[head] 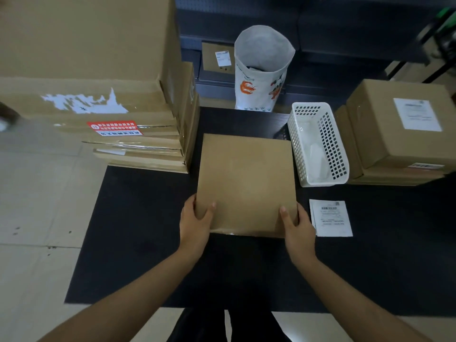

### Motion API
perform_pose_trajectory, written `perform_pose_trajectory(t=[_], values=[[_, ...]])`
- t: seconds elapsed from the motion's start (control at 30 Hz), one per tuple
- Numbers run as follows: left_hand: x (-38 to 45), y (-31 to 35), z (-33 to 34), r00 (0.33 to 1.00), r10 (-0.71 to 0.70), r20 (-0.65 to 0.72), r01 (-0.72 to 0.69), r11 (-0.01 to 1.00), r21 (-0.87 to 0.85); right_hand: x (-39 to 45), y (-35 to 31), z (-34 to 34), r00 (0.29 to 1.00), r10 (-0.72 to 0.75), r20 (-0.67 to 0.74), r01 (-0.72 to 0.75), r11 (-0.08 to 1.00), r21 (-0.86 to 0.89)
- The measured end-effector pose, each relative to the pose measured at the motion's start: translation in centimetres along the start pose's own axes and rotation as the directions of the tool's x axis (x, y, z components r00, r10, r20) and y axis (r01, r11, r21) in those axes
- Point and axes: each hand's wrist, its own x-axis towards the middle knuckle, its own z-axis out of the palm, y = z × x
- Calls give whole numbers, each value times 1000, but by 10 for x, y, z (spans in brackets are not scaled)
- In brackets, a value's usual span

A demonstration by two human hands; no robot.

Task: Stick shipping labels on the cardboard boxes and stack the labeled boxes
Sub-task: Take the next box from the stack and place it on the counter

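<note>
A plain brown cardboard box [246, 178] with no label on its top lies in the middle of the black table [138, 243]. My left hand [196, 222] grips its near left corner, thumb on top. My right hand [296, 224] grips its near right corner the same way. A small pile of white shipping labels [332, 218] lies on the table just right of my right hand. At the far right stands a stack of boxes; the top one [404, 124] carries a white label [417, 114].
A pile of unlabeled boxes [138, 144] under a large carton [86, 45] fills the left. A white plastic basket [318, 144] stands right of the held box. Behind the table a white sack [261, 70] stands open on the floor.
</note>
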Motion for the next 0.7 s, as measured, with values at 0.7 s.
perform_pose_trajectory(t=[0.7], values=[[-98, -63, -3, 999, -32, -21, 33, 997, 68, -83, 64, -33, 998, -3, 57, 5, 999, -32]])
